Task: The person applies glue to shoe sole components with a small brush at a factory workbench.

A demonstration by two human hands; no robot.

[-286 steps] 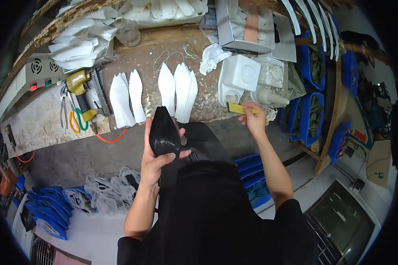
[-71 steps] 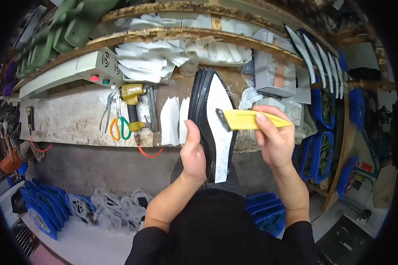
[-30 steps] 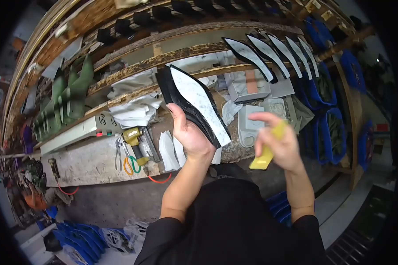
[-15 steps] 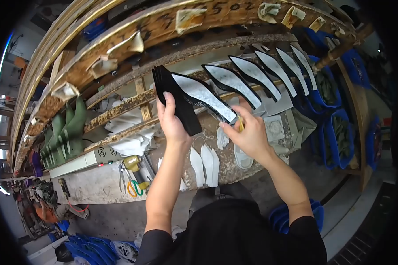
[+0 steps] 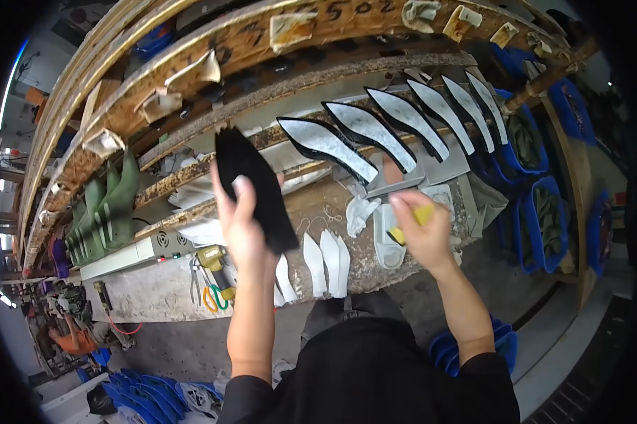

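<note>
Several black soles stacked, matte, pointed-tipped; yellow brush, dark-ended

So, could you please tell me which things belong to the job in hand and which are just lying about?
Probably in use:
black stack, left hand
yellow tool, right hand
white-faced pieces

Probably lying about:
power tool
scissors
white cloth

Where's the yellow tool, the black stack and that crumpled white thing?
Yellow tool (image 5: 423, 215): head view, on its blurred yellow body.
Black stack (image 5: 257, 185): head view, middle of its broad face.
Crumpled white thing (image 5: 361, 213): head view, on its folded middle.
</note>
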